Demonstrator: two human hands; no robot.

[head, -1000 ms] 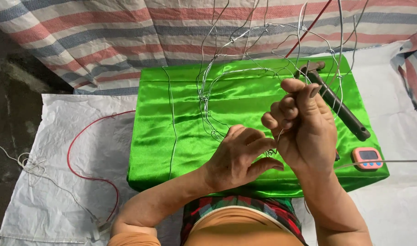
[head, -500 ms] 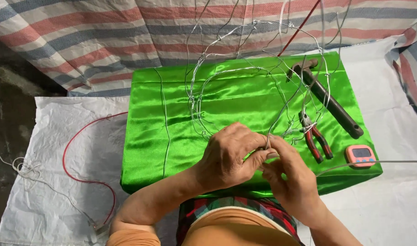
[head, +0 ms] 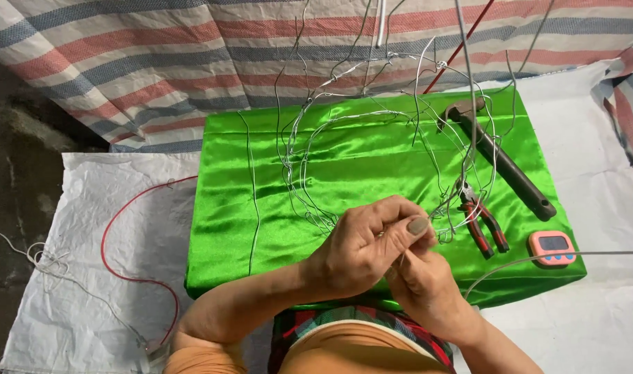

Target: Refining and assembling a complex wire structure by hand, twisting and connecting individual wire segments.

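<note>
A tangle of thin silver wire [head: 372,125] loops over a block covered in shiny green cloth [head: 275,228]. My left hand [head: 361,246] pinches a strand of that wire between thumb and fingers near the front of the block. Just under it, my right hand [head: 430,291] is closed on the same wire, the two hands touching. Red-handled pliers [head: 484,221] lie just right of my hands.
A hammer with a dark handle [head: 507,166] lies diagonally at the block's right side. A small pink digital timer [head: 552,248] sits at the right front corner. A red cable [head: 115,242] curves over the white woven sack on the left. Striped tarpaulin [head: 157,62] hangs behind.
My right hand came down from a raised position over the hammer to the front edge, meeting my left hand on the wire. The pliers came into view.
</note>
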